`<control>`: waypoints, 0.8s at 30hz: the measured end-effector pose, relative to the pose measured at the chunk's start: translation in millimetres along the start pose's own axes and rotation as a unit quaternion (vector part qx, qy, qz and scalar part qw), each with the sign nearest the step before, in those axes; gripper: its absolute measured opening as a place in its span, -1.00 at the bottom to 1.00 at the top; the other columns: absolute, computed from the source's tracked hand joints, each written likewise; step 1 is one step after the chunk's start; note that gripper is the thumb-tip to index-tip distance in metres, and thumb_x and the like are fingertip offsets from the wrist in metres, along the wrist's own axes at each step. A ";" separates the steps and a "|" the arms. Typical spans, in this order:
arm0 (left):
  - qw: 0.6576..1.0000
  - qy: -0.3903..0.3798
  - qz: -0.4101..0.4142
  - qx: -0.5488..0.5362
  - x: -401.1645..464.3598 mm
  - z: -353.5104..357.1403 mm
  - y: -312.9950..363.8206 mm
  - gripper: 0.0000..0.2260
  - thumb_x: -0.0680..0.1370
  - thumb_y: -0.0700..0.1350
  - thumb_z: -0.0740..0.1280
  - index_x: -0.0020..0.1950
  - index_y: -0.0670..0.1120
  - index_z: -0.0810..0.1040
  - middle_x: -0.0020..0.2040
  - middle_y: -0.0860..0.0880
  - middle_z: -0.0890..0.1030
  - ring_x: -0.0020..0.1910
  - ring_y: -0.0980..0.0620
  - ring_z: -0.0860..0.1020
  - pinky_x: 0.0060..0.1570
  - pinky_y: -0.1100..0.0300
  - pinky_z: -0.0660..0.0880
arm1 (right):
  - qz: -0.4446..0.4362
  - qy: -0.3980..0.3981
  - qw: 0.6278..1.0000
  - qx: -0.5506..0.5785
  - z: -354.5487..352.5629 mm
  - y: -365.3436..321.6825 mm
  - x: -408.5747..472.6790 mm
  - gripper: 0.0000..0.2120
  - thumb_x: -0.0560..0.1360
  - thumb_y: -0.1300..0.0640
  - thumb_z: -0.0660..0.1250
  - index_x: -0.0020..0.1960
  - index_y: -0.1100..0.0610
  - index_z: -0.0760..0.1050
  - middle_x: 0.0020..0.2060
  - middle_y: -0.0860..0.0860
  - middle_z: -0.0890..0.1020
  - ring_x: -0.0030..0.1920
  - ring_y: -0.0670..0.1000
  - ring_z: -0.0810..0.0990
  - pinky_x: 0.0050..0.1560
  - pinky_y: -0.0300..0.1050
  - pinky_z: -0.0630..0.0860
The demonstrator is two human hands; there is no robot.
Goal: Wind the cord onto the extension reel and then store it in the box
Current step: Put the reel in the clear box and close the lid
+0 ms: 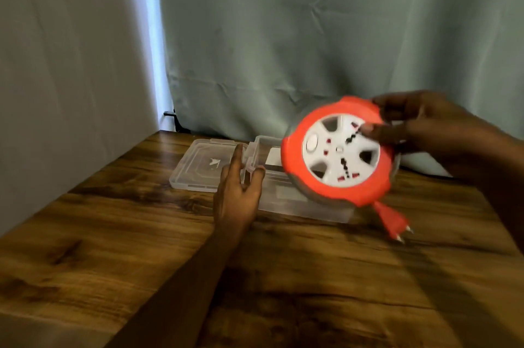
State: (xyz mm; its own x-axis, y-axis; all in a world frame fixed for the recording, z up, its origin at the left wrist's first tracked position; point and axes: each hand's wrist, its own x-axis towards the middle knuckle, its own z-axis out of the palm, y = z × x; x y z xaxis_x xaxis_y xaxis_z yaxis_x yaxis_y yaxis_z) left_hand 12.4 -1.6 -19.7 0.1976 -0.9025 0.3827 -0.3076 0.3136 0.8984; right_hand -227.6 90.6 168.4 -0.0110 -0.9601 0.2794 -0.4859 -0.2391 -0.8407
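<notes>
The reel (338,153), orange rim around a white socket face, is in the air over the right part of the clear box (306,205), tilted so its face looks toward the camera. The right hand (419,126) pinches it at the upper right edge, thumb on the white face and fingers behind the rim. No loose cord shows; only the orange plug (392,221) dangles from the lower edge, out past the box's near right corner, so the winding looks done and stowing is the step in hand.

The left hand (241,186) lies with spread, relaxed fingers against the box's left end, by the hinge where the open lid (198,169) rests flat on the bench (113,248).

To do this well, I would turn the reel flat, face up, and lower it level so the rim clears the walls. The plug should be tucked inside first, or it may catch on the wall and stop the lid closing. The left hand can steady the light box as the reel comes down.
</notes>
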 end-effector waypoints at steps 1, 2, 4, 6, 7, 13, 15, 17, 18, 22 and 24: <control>1.000 0.000 0.002 0.009 -0.5 0.7 0.6 -0.43 0.66 0.19 0.26 0.65 0.24 0.15 0.61 0.01 0.30 0.52 -0.04 0.34 0.28 0.15 0.24 | -0.032 0.022 0.999 -0.011 -6.4 -10.9 11.4 -0.45 0.22 0.14 0.57 0.21 0.04 0.63 -0.05 -0.02 0.74 -0.20 -0.11 0.72 -0.25 -0.22 0.66; 1.000 -0.001 0.001 0.019 -0.6 1.1 1.2 -0.43 0.66 0.20 0.25 0.65 0.22 0.16 0.61 0.01 0.30 0.53 -0.05 0.32 0.31 0.12 0.25 | -0.061 0.036 0.997 -0.028 -10.9 -20.6 24.9 -0.48 0.27 0.16 0.59 0.21 -0.02 0.61 -0.05 -0.07 0.72 -0.17 -0.13 0.71 -0.25 -0.23 0.66; 0.999 -0.005 -0.004 0.032 -0.7 0.6 2.0 -0.45 0.66 0.20 0.23 0.64 0.19 0.18 0.61 -0.01 0.31 0.54 -0.08 0.32 0.35 0.07 0.27 | -0.100 0.048 0.991 -0.071 -12.6 -33.4 53.6 -0.52 0.40 0.19 0.60 0.26 -0.07 0.57 -0.01 -0.10 0.67 -0.08 -0.12 0.68 -0.21 -0.21 0.64; 1.000 -0.007 -0.005 0.030 -0.9 -0.2 2.8 -0.47 0.67 0.19 0.23 0.63 0.16 0.23 0.60 -0.02 0.32 0.53 -0.09 0.34 0.34 0.09 0.27 | -0.118 0.036 0.987 -0.107 -5.1 -35.1 80.6 -0.52 0.45 0.20 0.59 0.32 -0.02 0.58 -0.02 -0.10 0.64 0.00 -0.09 0.65 -0.18 -0.23 0.61; 0.999 -0.006 -0.003 0.031 -1.6 -0.4 3.4 -0.48 0.67 0.18 0.22 0.62 0.14 0.25 0.59 -0.02 0.33 0.53 -0.09 0.35 0.35 0.09 0.27 | -0.126 0.023 0.984 -0.126 1.8 -32.0 91.8 -0.52 0.44 0.21 0.60 0.32 0.02 0.59 -0.04 -0.09 0.64 0.03 -0.06 0.65 -0.17 -0.25 0.61; 0.998 0.004 0.037 0.045 -6.2 -0.8 7.5 -0.60 0.69 0.13 0.20 0.53 0.11 0.41 0.53 0.01 0.43 0.45 -0.04 0.44 0.27 0.18 0.31 | -0.094 -0.054 0.971 -0.214 55.2 19.4 123.6 -0.41 0.40 0.19 0.64 0.39 0.13 0.57 0.15 0.11 0.65 0.18 0.07 0.62 0.17 -0.04 0.59; 0.998 0.001 0.050 0.047 -6.8 -1.3 7.7 -0.61 0.69 0.14 0.21 0.49 0.08 0.45 0.47 0.00 0.48 0.39 -0.04 0.50 0.24 0.16 0.39 | -0.069 -0.060 0.977 -0.194 64.5 40.6 126.6 -0.43 0.40 0.21 0.64 0.37 0.12 0.58 0.14 0.09 0.65 0.17 0.07 0.62 0.06 -0.14 0.61; 0.997 -0.004 0.062 0.042 -8.4 -1.0 8.4 -0.60 0.68 0.15 0.22 0.49 0.05 0.45 0.44 -0.01 0.51 0.35 -0.03 0.53 0.17 0.16 0.42 | -0.031 -0.069 0.984 -0.162 67.4 57.7 124.1 -0.49 0.42 0.23 0.62 0.33 0.08 0.59 0.06 0.03 0.63 0.06 0.02 0.63 -0.16 -0.25 0.62; 0.997 -0.004 0.064 0.040 -8.3 -0.6 8.7 -0.60 0.68 0.14 0.22 0.49 0.04 0.45 0.43 -0.01 0.51 0.34 -0.02 0.53 0.13 0.18 0.41 | -0.006 -0.078 0.987 -0.141 67.7 64.7 123.1 -0.52 0.43 0.24 0.61 0.30 0.05 0.58 0.03 0.02 0.62 0.00 0.00 0.64 -0.24 -0.25 0.64; 0.998 0.004 0.060 0.036 -8.9 1.1 9.9 -0.60 0.69 0.11 0.21 0.51 0.03 0.43 0.45 -0.01 0.51 0.35 -0.03 0.52 0.16 0.16 0.42 | 0.065 -0.096 0.990 -0.076 68.5 87.0 119.0 -0.58 0.46 0.25 0.59 0.25 0.05 0.57 0.04 0.10 0.66 -0.05 0.11 0.71 -0.21 -0.04 0.71; 0.998 0.005 0.057 0.035 -10.4 1.4 11.2 -0.59 0.69 0.11 0.21 0.53 0.03 0.42 0.46 0.00 0.50 0.38 -0.04 0.50 0.27 0.08 0.48 | 0.092 -0.081 0.991 -0.056 69.6 96.2 117.6 -0.59 0.46 0.24 0.59 0.26 0.09 0.56 0.09 0.16 0.67 0.00 0.21 0.72 -0.06 0.12 0.71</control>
State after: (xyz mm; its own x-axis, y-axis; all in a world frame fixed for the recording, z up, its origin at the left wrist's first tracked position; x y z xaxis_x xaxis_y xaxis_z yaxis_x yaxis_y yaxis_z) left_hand 5.6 10.9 -13.9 0.1662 -0.8591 0.4841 -0.3921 0.3929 0.8318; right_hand -214.8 -55.5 88.2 0.0277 -0.9988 0.0405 -0.5828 -0.0490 -0.8111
